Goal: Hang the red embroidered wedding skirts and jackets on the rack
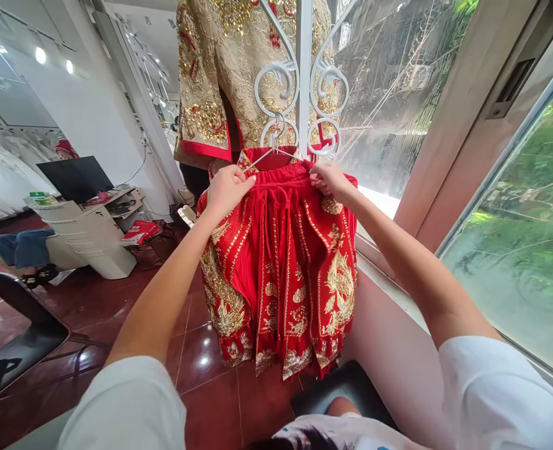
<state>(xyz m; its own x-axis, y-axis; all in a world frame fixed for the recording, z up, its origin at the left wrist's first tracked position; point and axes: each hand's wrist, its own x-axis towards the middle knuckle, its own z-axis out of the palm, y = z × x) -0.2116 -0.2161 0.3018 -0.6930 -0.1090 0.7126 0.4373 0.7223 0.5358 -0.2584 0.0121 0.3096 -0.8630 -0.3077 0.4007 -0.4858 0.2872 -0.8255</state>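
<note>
Two hands of mine, left hand (227, 190) and right hand (328, 178), one red skirt (280, 275), one wire hanger (260, 159), one gold jacket (220, 75), one white stand (303, 62), one monitor (75, 178)

Glossy dark-red tiles cover the floor (93, 300), and round lights (39, 55) shine above the white wall (89, 119) at left. A white desk (93, 244) stands by that wall with a dark monitor (74, 178) on it, and a black chair (18, 325) sits nearer at lower left. At right, a large window (524, 250) in a beige frame shows green foliage in daylight.
</note>
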